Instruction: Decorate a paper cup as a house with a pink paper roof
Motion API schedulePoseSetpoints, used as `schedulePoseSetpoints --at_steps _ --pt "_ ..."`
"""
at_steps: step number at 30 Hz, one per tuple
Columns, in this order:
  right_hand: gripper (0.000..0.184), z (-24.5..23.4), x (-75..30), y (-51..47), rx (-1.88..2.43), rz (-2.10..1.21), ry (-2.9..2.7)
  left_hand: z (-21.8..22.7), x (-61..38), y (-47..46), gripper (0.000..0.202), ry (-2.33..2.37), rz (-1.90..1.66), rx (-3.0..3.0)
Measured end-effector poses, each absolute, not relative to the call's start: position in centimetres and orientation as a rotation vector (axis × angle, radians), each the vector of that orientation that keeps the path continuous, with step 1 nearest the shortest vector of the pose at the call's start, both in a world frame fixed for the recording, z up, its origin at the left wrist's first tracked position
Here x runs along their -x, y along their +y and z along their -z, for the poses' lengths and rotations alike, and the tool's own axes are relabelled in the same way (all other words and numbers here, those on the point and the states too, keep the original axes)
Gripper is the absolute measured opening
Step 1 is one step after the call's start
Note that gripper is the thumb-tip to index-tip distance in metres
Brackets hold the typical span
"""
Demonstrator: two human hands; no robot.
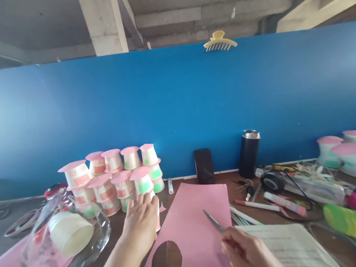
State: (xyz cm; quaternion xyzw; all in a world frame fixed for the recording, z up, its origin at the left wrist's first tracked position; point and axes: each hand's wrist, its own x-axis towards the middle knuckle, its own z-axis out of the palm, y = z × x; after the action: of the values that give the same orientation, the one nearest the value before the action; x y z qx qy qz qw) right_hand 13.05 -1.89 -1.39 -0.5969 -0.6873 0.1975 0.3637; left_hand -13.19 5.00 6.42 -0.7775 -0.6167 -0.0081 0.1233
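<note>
My left hand point(141, 223) reaches forward with its fingers stretched out, touching a paper cup house point(143, 182) at the front of a stacked pile of paper cup houses point(114, 176) with pink roofs. My right hand point(245, 253) is closed round the handles of a pair of scissors point(214, 221), whose blades point up and left over a pink paper sheet point(199, 221). The sheet has a round hole cut out point(167, 259) near its lower left.
A blue partition point(176, 109) backs the desk. A black phone point(204, 166) and a dark flask point(249, 153) stand against it. Pens, keys, a tape roll point(273, 181) and more cup houses point(347, 154) lie right. A plastic-wrapped cup stack point(71, 234) lies left. White printed paper point(289, 247) is beside my right hand.
</note>
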Motion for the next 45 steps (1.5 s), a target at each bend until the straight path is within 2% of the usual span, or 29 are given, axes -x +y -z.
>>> schedulePoseSetpoints --at_steps 5,12,17,22,26,30,32,40,45 --pt "0.022 0.8 -14.0 -1.6 1.551 -0.578 -1.686 -7.5 13.2 4.4 0.039 -1.776 0.005 2.275" --pt "0.022 0.0 -15.5 -1.3 1.739 -0.429 -1.723 -8.5 13.1 4.2 0.033 -1.93 -0.063 2.267" --pt "0.014 -0.3 -16.7 -1.2 1.883 -0.322 -1.738 -8.7 13.4 4.4 0.04 -2.008 -0.06 2.357" --pt "0.012 -0.3 -16.6 -1.7 1.937 -0.293 -1.853 -9.0 13.6 4.4 0.03 -2.026 -0.217 2.428" --pt "0.02 -0.5 -15.9 -2.2 1.943 -0.28 -1.932 -10.0 13.1 3.3 0.029 -1.918 -0.018 2.453" --pt "0.023 -0.8 -15.4 -2.3 1.949 -0.262 -1.984 -10.7 10.9 1.6 0.047 -1.907 0.348 2.668" --pt "0.02 -0.8 -15.3 -2.3 1.96 -0.263 -2.0 -10.4 9.6 0.8 0.048 -1.825 0.413 2.922" --pt "0.021 -0.8 -14.9 -2.4 1.98 -0.249 -1.978 -8.7 7.1 -0.7 0.047 -1.555 0.183 3.18" --pt "0.022 -1.3 -14.8 -2.4 1.979 -0.2 -1.963 -8.5 6.6 -1.3 0.031 -1.52 0.111 3.205"
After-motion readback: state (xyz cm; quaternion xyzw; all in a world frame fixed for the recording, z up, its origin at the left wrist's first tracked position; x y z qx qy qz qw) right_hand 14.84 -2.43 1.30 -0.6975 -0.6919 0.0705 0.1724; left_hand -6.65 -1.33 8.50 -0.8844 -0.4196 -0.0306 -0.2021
